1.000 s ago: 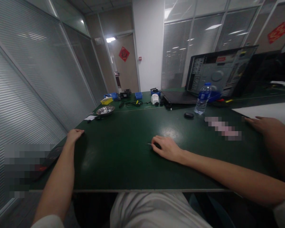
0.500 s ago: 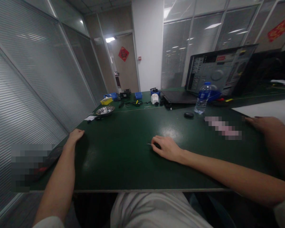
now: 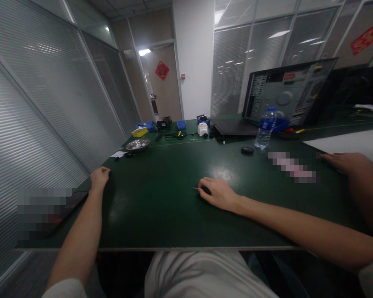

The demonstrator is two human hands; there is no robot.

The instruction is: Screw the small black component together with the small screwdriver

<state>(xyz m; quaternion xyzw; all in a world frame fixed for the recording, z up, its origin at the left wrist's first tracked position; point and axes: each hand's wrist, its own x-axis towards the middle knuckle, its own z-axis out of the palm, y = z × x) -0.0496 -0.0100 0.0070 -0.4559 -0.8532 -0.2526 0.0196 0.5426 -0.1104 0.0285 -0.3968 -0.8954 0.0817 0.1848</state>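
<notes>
Glass partitions with blinds close off the left of the frame, and a dark green counter fills the middle, its near edge running along the bottom.

At the lower left a dark flat device lies at the counter's corner, partly blurred out. Just right of it the left hand rests at the counter's left edge with its fingers curled loosely together, holding nothing that can be made out; the forearm lies along that edge, which looks like simple bracing.

Further back, upper left of centre, a metal bowl sits near a yellow bin and a blue bin, with a black cable beside them.

At the centre the right hand lies palm down, fingers drawn together at the tips around a small dark thing with a thin pin that pokes out leftward just past the fingertips, flat on the counter. Pressed low like that, the grip seems meant to keep so slight a piece from slipping; what the dark part is cannot be told.

Behind, a black cap lies near a water bottle, with an open computer case beyond. At the far right another person's hand rests by a white sheet.
</notes>
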